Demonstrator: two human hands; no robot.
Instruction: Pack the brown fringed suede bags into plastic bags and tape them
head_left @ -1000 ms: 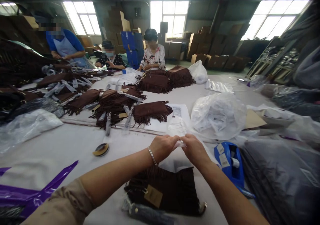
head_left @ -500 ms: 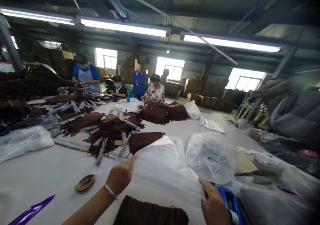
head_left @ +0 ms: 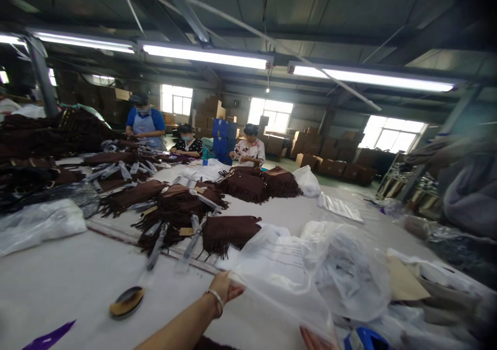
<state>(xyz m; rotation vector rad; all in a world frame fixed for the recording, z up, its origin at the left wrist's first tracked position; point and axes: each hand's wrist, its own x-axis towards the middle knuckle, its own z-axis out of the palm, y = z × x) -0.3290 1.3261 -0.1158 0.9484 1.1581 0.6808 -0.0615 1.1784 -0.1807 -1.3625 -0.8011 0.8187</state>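
My left hand (head_left: 227, 288) is closed on the near left edge of a clear plastic bag (head_left: 281, 277) with printed text, held open above the white table (head_left: 58, 282). Only a sliver of my right hand (head_left: 312, 339) shows at the bottom edge, under the bag's right corner; its fingers are hidden. Just beyond the bag lies a brown fringed bag (head_left: 225, 233).
More brown fringed bags (head_left: 171, 205) and wrapped straps are spread over the table. A tape roll (head_left: 126, 302) lies near left, a blue tape dispenser (head_left: 363, 338) near right, a crumpled plastic heap (head_left: 349, 267) beside it. Three people (head_left: 250, 150) work at the far end.
The view has tilted up. From pinching the bag's edge together low over the table, my hands have spread and lifted it open; the right hand has sunk nearly out of view.
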